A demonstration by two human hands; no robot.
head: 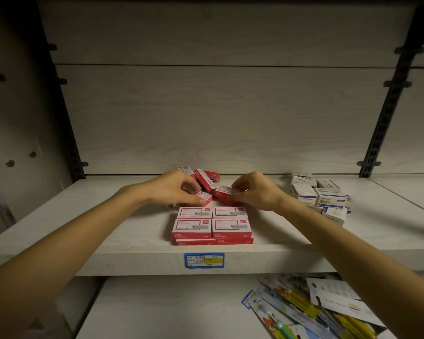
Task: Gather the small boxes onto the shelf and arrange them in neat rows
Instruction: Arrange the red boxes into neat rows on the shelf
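Partly done, by the look of it: red-and-white staple boxes (pixel 212 227) squared up in two columns just behind the blue price label (pixel 204 260) on the shelf (pixel 108 241). Left to sort: loose red boxes (pixel 207 179) jumbled farther back from the label, unaligned. Left hand (pixel 174 189) reaching in, fingers curled, pinching one small red box (pixel 203 198). Right hand (pixel 255 192) likewise, fingertips gripping another red box (pixel 224 193), tilted. Blue-and-white boxes (pixel 323 196) heaped well right of the label.
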